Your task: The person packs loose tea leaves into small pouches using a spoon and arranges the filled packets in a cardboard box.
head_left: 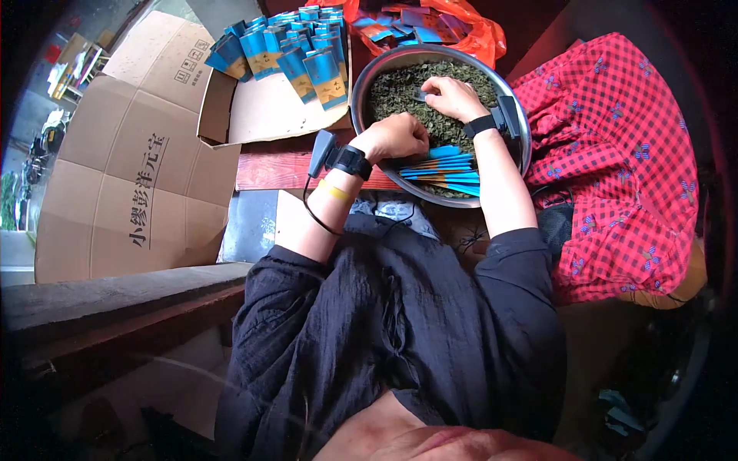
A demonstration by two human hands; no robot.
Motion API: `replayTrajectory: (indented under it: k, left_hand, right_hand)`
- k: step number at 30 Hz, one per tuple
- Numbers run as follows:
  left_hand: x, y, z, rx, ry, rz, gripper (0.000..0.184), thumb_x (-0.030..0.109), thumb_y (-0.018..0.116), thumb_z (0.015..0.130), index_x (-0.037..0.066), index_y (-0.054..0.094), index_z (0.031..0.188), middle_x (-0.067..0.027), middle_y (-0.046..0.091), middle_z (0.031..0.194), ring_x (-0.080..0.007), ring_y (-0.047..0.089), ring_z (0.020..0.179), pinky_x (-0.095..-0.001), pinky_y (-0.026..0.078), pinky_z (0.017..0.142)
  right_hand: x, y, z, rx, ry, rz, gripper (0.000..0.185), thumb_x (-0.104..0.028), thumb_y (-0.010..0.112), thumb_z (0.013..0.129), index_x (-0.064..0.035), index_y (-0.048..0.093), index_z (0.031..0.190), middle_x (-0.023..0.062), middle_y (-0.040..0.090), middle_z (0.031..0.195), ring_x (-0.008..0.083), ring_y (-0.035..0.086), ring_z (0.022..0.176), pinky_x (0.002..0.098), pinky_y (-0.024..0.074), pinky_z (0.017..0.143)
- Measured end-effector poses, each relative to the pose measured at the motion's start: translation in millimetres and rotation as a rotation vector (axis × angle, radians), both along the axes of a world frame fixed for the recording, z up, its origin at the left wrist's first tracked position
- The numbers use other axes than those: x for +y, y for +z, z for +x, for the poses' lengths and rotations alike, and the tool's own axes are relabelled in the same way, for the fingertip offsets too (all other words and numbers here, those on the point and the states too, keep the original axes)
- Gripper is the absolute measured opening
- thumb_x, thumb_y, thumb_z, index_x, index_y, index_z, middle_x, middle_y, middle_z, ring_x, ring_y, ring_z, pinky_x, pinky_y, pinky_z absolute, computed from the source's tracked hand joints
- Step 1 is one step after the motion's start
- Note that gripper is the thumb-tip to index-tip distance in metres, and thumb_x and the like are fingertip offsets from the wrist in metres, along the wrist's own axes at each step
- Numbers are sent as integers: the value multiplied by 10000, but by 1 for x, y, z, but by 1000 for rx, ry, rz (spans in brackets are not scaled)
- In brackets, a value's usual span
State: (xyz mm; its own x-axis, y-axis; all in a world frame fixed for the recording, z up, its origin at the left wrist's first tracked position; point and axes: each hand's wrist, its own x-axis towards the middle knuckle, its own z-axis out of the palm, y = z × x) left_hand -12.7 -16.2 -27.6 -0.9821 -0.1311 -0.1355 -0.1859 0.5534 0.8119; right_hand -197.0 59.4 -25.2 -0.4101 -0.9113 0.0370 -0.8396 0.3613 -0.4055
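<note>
A steel bowl (525,146) full of dried green leaves (400,88) stands in front of me. My right hand (453,100) is over the leaves, its fingers pinched together by a small greyish piece that I cannot make out. At the bowl's left rim my left hand (398,137) is closed, fingers curled down; what they hold, if anything, is hidden. Just below it, a fanned stack of flat blue packets (446,170) lies on the leaves at the bowl's near side. Both wrists wear black straps with a small device.
Left of the bowl, an open cardboard box (269,115) holds many upright blue-and-tan packets (327,77). Behind the bowl lies a red plastic bag (484,42) with more packets. A large carton (115,184) stands at left; red checked cloth (615,154) hangs at right.
</note>
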Motion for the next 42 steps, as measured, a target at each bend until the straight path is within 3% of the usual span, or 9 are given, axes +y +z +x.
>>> replayTrajectory:
  k: [6,12,15,20,24,25,29,32,42]
  left_hand:
    - [7,9,7,95,166,-303,168,149,581,790,18,663,856,-144,667,758,-220,650,712,-331,510,692]
    - [-6,-6,-5,360,564,319,173,139,528,862,-19,599,863,-109,617,709,-151,594,687,-336,492,624]
    - [-9,-10,-5,443,665,-85,197,158,507,873,-9,608,899,-185,643,807,-257,639,759,-398,506,692]
    - [-6,-6,-6,459,637,233,209,180,476,911,-8,559,874,-132,604,739,-202,598,728,-380,489,657]
    - [-5,-7,-7,525,673,287,217,176,460,909,-18,547,866,-201,614,772,-286,619,733,-411,487,671]
    - [-5,-7,-7,511,673,356,201,179,472,923,-1,548,878,-103,590,747,-169,569,722,-344,476,640]
    - [-4,-8,-6,530,666,365,183,169,450,948,16,522,878,-51,546,700,-134,540,644,-315,455,587]
    - [-2,3,0,480,686,348,193,176,472,920,0,541,879,-183,614,817,-291,605,780,-403,473,702]
    - [-1,4,3,488,619,261,190,163,498,891,-14,566,877,-225,634,853,-369,630,824,-432,490,727]
  right_hand:
    - [-1,-3,-9,-39,15,-49,291,-259,609,781,-129,663,1036,85,688,986,263,643,958,394,481,857]
    - [5,30,-16,-833,194,-340,236,-215,547,939,-20,656,1016,-7,655,891,78,593,801,238,468,706]
    - [8,37,-9,-965,279,-406,264,-224,518,952,-14,638,1059,19,643,991,83,578,903,238,451,811]
    - [7,38,-9,-1010,185,-362,214,-202,541,923,-30,608,1030,3,617,922,83,564,845,225,433,762]
    - [5,35,-3,-976,179,-430,240,-231,546,929,-28,601,1047,-5,609,931,77,557,861,225,431,786]
    - [5,37,-1,-1035,185,-421,243,-229,556,926,-26,598,1052,-3,613,938,78,561,863,226,435,793]
    - [3,26,-12,-1158,257,-414,259,-216,586,915,-25,583,1090,6,622,962,86,575,866,236,453,796]
    - [2,20,-23,-1154,240,-364,276,-209,595,908,-27,575,1115,9,623,972,90,585,859,231,463,784]
    - [9,26,-16,-1217,400,-238,414,-272,654,867,-17,548,1174,29,651,983,111,632,855,252,509,770]
